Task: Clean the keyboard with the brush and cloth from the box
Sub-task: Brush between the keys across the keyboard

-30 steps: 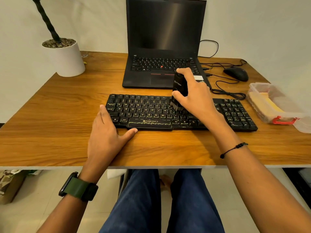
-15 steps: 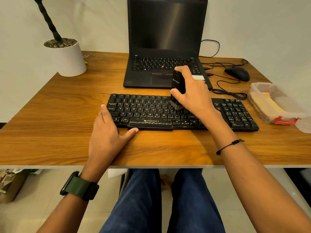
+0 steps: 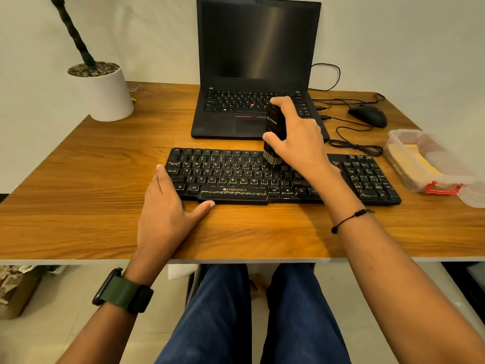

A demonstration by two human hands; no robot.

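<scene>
My right hand (image 3: 296, 143) grips the brush (image 3: 273, 135), bristles on the keyboard's (image 3: 262, 177) far rows; left hand (image 3: 168, 214) flat, fingers straight, touching its left end.

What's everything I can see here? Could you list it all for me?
keyboard: one, black, middle of desk
brush: one, black, upright, bristles on keyboard's upper rows
box: one, clear with red clasp, desk's right edge
cloth: one, yellow, inside box
laptop: one, black, open, behind keyboard
mouse: one, black, wired, back right
plant pot: one, white, back left
desk: one, wooden
left hand: flat against keyboard's left corner
right hand: grips brush
</scene>
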